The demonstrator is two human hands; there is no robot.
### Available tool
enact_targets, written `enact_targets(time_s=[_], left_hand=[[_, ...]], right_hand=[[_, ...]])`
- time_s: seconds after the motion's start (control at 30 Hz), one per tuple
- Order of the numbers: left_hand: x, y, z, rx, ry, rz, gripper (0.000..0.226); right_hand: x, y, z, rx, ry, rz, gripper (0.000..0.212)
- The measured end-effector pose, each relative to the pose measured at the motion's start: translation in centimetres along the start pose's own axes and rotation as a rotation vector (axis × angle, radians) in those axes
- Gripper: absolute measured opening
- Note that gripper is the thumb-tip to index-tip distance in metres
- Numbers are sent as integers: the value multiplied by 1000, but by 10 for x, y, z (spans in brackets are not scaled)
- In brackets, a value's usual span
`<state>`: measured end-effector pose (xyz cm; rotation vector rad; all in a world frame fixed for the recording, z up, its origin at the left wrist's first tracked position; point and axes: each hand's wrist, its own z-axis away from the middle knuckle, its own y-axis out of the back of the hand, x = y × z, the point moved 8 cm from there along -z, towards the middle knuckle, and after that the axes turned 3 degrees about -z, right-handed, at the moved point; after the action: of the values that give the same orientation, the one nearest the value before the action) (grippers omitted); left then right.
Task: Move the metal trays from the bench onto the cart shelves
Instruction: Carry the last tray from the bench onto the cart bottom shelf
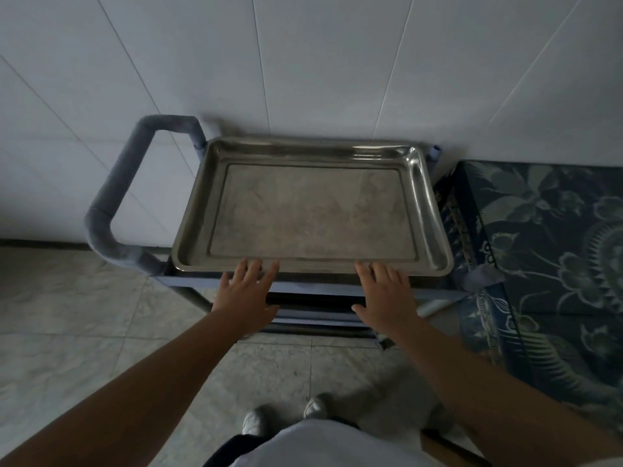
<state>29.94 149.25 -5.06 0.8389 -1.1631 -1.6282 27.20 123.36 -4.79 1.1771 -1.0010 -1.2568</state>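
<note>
both open, fingers spread, holding nothing: left hand (245, 294) and right hand (387, 294), fingertips at near rim of metal tray (312, 210). lying flat on top shelf of cart (114, 203), against tiled wall (303, 62).

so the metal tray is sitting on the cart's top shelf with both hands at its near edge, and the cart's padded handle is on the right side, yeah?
Not quite: the padded handle is on the cart's left side, not the right. The head view shows it left of the metal tray, which does sit on the cart's top shelf with the left hand and right hand open at its near edge.
</note>
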Motion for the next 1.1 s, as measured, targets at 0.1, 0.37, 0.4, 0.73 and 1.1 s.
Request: enact_targets(time_s=[0.1, 0.37, 0.4, 0.73, 1.1], left_hand=[[2, -4, 12, -19, -8, -7, 94], [-2, -10, 31, -67, -31, 0, 96], [-3, -10, 32, -76, -34, 0, 96], [-6, -49, 72, -197, -66, 48, 89], [-18, -79, 69, -243, -156, 42, 89]], right_hand=[[-3, 0, 12, 15, -17, -12, 89], [-10, -6, 33, -45, -69, -58, 98], [-11, -5, 34, -59, -79, -71, 98], [-30, -36, 78, -206, -68, 0, 102], [-64, -84, 96, -357, -173, -150, 109]])
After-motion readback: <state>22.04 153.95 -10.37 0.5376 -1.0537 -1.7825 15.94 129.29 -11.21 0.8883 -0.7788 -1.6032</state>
